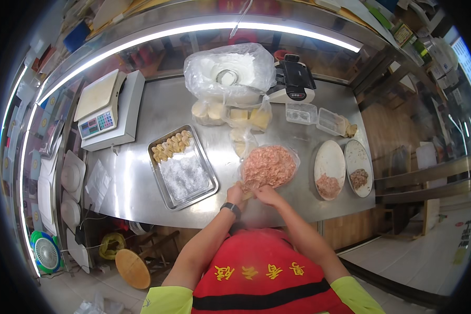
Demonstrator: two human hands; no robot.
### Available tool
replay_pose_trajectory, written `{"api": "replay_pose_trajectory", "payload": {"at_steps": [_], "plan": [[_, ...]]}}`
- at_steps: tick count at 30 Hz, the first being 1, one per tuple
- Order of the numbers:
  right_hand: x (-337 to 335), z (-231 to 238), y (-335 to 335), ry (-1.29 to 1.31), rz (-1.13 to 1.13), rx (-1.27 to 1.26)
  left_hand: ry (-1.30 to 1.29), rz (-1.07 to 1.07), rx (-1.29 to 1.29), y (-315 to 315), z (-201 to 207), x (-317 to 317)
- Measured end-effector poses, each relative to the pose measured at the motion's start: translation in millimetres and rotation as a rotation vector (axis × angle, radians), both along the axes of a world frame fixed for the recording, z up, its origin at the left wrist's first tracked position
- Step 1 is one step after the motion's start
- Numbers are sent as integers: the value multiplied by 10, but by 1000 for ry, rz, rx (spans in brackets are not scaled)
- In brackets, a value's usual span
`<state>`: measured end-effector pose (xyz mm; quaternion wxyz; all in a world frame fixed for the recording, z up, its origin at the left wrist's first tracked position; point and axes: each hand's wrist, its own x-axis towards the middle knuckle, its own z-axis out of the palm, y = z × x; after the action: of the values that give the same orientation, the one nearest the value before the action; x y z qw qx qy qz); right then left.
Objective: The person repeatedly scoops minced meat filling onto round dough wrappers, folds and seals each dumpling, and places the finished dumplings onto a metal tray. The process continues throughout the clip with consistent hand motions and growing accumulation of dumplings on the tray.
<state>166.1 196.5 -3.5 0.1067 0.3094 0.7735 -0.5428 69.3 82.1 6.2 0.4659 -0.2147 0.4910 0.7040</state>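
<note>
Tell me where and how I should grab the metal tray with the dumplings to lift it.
Probably best by the two long rims of the metal tray, coming from the near side: left hand on the left rim, right hand on the right. The raised rim stands above the flat base. Grip slightly toward the far end, where the dumplings are bunched, for balance.

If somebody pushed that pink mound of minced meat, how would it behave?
The minced meat would probably squash, since its surface looks soft and lumpy. It seems unlikely to roll, being spread in a broad heap. The clear plastic showing at its edge looks thin, so that would likely flex.
</note>
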Motion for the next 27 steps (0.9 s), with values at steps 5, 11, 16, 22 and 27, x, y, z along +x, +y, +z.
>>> {"api": "replay_pose_trajectory", "payload": {"at_steps": [5,11,16,22,27], "plan": [[37,118,-168,69,69,124,-107,69,152,-117,-48,32],[134,854,-550,52,-39,277,-227,148,316,-375,-90,-15],[330,757,-299,98,6,130,-170,131,267,-386,50,-152],[165,903,-528,54,35,311,-138,35,363,-352,246,-56],[328,621,-371,68,31,142,-99,110,270,-460,40,-147]]}}
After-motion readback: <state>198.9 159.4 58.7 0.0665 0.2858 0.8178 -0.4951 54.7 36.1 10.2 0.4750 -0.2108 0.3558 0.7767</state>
